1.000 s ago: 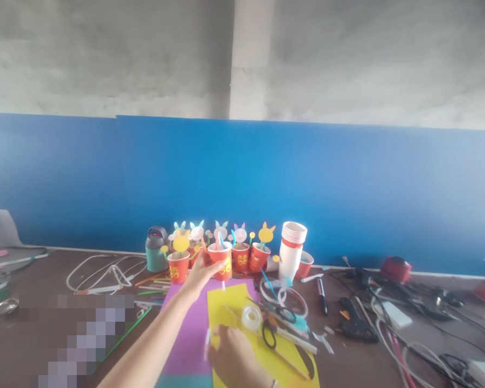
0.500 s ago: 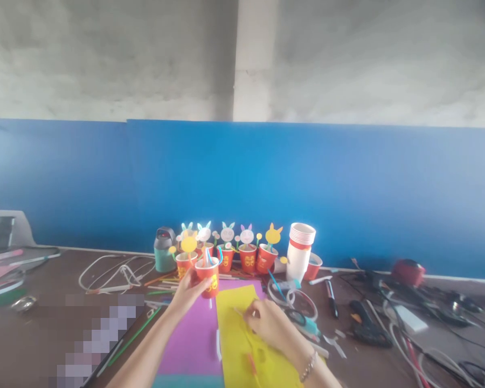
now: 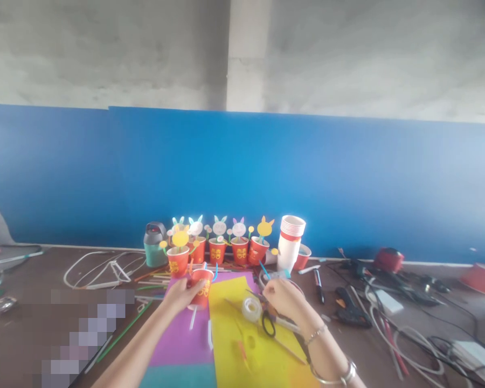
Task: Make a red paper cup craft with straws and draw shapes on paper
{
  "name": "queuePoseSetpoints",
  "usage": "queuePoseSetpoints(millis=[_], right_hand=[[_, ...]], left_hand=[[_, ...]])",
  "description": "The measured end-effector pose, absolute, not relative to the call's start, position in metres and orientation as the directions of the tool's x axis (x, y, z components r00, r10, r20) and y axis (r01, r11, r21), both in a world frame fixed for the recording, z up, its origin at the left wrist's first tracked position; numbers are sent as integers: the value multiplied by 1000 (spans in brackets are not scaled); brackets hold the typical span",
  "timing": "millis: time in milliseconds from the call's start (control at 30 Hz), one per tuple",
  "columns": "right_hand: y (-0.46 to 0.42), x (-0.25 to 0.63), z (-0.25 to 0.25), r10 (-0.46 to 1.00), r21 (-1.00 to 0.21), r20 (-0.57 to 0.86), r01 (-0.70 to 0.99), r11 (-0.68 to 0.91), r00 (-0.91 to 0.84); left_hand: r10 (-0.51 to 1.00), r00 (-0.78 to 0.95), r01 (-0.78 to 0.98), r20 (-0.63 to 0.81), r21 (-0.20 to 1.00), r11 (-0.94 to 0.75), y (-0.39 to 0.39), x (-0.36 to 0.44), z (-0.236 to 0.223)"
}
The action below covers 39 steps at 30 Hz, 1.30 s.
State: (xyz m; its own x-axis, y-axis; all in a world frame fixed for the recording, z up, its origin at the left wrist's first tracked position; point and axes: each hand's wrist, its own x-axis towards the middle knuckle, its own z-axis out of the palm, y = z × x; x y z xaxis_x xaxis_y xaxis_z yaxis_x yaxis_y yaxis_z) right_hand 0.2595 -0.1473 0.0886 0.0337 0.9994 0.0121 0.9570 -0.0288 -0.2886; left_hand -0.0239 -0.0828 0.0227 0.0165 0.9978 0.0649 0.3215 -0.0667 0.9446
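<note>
My left hand (image 3: 181,295) is closed around a red paper cup (image 3: 202,288) with gold lettering, held tilted above the purple paper (image 3: 181,342). A blue bent straw (image 3: 215,272) and orange and white pieces stick out at its rim. Pinched together, the fingers of my right hand (image 3: 285,299) are at the lower end of a blue straw (image 3: 264,270) on the table; my hand hides that end. Just left of this hand, a tape roll (image 3: 252,309) and black-handled scissors (image 3: 269,323) lie on yellow paper (image 3: 230,328).
Behind stands a row of red cups (image 3: 217,252) with paper rabbit heads. A stack of white cups (image 3: 290,248) is right of them, a teal bottle (image 3: 155,248) left. A glue gun (image 3: 350,310), a marker (image 3: 319,286) and tangled cables (image 3: 418,337) lie to the right.
My left hand brought the cup from the row down toward me and tilted it. My right hand moved from the yellow paper up and right to the blue straw.
</note>
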Motion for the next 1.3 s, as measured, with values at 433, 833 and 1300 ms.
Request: queuePoseSetpoints(millis=[433,833,1300], right_hand=[[-147,262,80,998,-256,-32,966,42,-51],[-148,238,55,985,-214,21,961,174,-173],[-155,226,54,962,-246,-191,958,146,-196]], left_hand=[[588,672,531,449,261,-806,-179,46,36],[615,759,616,212,71,-785,-203,54,-7],[634,728,626,261,126,-770,-206,51,3]])
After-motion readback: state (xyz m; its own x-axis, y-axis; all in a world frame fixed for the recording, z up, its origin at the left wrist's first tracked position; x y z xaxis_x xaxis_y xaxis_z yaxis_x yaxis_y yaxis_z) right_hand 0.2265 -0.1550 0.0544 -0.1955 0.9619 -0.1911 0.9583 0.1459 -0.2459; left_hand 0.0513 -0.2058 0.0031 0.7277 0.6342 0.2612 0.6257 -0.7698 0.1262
